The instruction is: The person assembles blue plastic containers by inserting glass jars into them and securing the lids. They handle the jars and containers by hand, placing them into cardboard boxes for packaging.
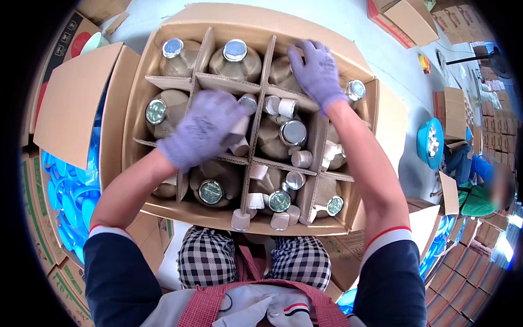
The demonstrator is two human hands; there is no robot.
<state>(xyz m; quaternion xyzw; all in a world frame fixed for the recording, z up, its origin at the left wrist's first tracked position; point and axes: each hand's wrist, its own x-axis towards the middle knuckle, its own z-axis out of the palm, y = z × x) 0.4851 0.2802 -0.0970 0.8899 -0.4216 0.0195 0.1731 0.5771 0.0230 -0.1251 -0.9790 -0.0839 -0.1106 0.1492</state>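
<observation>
A large open cardboard carton [245, 24] is split by cardboard dividers into compartments holding glass jars. Silver lids or stoppers cap the jars, such as the middle jar [293, 132]. My left hand [204, 128], in a lilac glove, is curled over a middle-row compartment; its fingertips are hidden. Beside those fingers, a pale stopper [240, 126] shows, but whether they grip it is unclear. My right hand [317, 76], also gloved, bends its fingers over the top of a back-row jar [281, 73], covering its mouth. Several loose silver-white stoppers [258, 172] lie among the jars and along the near edge.
Left of the carton stands an open box [81, 103] with blue plastic pieces [68, 207]. On the floor to the right sits a blue basin [430, 143] of small pale pieces. Beyond it a person in green [476, 199] is bent low near stacked cartons [463, 267].
</observation>
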